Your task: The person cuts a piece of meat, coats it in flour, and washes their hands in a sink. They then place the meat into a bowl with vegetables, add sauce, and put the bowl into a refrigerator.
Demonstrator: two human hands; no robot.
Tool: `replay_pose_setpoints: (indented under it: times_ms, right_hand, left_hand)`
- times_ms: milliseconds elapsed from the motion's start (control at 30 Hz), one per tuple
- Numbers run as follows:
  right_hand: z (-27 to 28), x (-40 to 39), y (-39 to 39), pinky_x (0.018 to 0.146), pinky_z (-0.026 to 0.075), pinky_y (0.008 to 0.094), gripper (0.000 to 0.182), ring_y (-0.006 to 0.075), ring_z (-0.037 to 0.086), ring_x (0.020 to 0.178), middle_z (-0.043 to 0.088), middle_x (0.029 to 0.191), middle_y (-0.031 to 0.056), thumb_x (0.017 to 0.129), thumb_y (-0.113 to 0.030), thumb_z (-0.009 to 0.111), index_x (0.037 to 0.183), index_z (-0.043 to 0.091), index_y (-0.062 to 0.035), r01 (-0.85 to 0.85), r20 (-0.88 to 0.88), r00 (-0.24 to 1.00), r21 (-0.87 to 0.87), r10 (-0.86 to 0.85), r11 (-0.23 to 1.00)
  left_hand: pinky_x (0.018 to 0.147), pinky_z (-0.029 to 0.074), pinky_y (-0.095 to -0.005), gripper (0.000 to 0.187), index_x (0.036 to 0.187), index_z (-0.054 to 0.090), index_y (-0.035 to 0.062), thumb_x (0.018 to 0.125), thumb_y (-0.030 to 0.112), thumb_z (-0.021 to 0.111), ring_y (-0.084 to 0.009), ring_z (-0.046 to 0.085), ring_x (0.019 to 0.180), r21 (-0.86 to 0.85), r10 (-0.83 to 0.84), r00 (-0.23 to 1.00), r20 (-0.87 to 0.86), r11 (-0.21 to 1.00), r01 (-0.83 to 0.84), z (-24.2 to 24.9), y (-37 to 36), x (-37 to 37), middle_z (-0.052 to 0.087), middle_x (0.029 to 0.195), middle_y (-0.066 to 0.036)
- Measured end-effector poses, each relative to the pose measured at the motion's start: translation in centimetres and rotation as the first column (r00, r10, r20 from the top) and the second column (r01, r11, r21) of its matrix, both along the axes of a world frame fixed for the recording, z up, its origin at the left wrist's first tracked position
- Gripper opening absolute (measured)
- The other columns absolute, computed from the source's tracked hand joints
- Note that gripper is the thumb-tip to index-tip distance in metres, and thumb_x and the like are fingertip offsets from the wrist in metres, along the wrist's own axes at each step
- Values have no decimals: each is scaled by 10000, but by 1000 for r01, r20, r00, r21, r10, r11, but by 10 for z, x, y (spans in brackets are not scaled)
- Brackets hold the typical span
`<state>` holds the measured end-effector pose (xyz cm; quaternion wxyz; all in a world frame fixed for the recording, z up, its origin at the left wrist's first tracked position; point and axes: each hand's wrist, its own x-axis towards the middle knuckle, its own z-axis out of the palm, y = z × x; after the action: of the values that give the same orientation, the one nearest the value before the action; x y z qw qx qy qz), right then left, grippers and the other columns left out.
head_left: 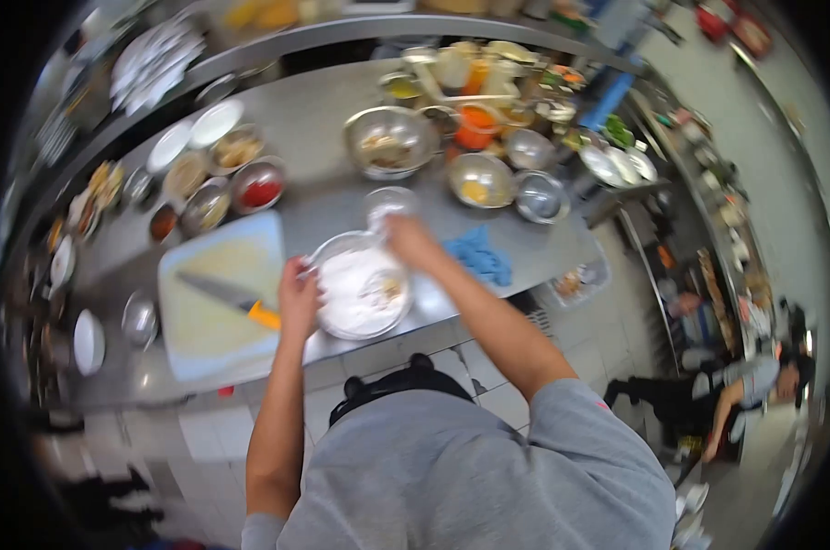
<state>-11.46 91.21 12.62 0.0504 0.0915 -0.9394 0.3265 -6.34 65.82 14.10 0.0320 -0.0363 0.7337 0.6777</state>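
Note:
My left hand [300, 295] grips the left rim of a metal bowl [319, 259] that stands near the front edge of the steel table. White powder [346, 284] fills this bowl, with a small yellowish lump [389, 291] on its right side. My right hand [408, 240] is just beyond the bowl's far right rim, its fingers blurred by motion. They reach to a smaller bowl [390, 194] with white powder in it. A cutting board [190, 348] lies left of my left hand, and on it rests a knife [224, 295] with an orange handle.
A crumpled blue cloth [477, 255] lies right of my right forearm. Farther back stand a large metal bowl [390, 137], a bowl with yellow contents [481, 179] and an orange-filled container [475, 126]. Several ingredient bowls sit behind the board. Another person [741, 390] is at the far right.

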Motion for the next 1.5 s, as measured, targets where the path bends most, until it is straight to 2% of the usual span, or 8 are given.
replay_pose_setpoints:
  times_ms: [100,167,467,833,1000,1200,1433,1500]
  right_hand:
    - [-11,41,-33,855,500,469,242,349,608,1043,626,1097,201,748,-88,599,975,679,-76,-439,212,898,349,386,828]
    - [6,75,-50,763,521,467,177,318,601,1062,626,1126,143,791,-184,585,897,706,-109,-358,173,933,546,316,757]
    - [-15,80,-69,807,513,460,255,364,650,917,672,948,191,678,-129,686,915,670,-35,-19,122,993,173,-2,985]
    - [2,80,-75,820,501,451,426,402,636,930,653,936,249,592,-158,752,955,626,26,337,137,940,-212,-313,917]
    - [-14,75,-65,829,503,429,517,399,629,962,647,987,254,574,-141,771,1027,604,46,190,74,982,-282,-176,940]
    - [1,91,-50,853,488,439,496,397,620,978,640,1014,267,646,-135,748,1080,595,51,124,132,985,-124,-107,984]
    - [11,77,-19,741,523,428,419,332,657,778,692,869,176,635,-303,809,931,683,-34,78,115,990,-7,-77,997]
    - [-4,68,-6,747,534,334,221,166,660,818,717,911,101,765,-11,647,982,693,-13,121,201,979,-494,-22,861]
  left_hand:
    - [447,425,-213,277,1196,493,104,923,99,544,-69,522,631,-29,-33,995,-91,999,30,-10,5,-3,542,918,-17]
    - [472,430,-206,273,1189,496,104,923,126,553,-74,528,651,-62,-107,988,-107,993,101,-11,6,-7,549,896,-14]
    - [597,461,-213,411,1266,484,55,868,43,588,-90,519,734,-187,-473,881,-4,866,464,-45,-16,-38,583,1042,-33]
    - [685,488,-311,557,1241,546,-30,709,15,704,-175,563,739,-546,-760,649,41,527,651,15,8,-13,653,1006,-106]
    - [632,466,-324,295,973,581,-18,685,5,640,-177,531,640,-626,-783,599,-166,553,550,3,10,-23,629,790,-120]
    - [577,411,-326,189,807,486,4,669,-13,614,-192,487,621,-595,-673,740,13,589,547,-7,6,-38,514,686,-92]
    - [822,488,-425,254,930,640,-12,717,106,709,-371,594,947,-709,-686,638,-351,640,298,-3,5,-37,621,964,-207]
    - [913,478,-387,349,1065,647,-21,750,125,682,-366,590,1059,-643,-665,694,-276,665,380,12,2,-35,633,1100,-195]
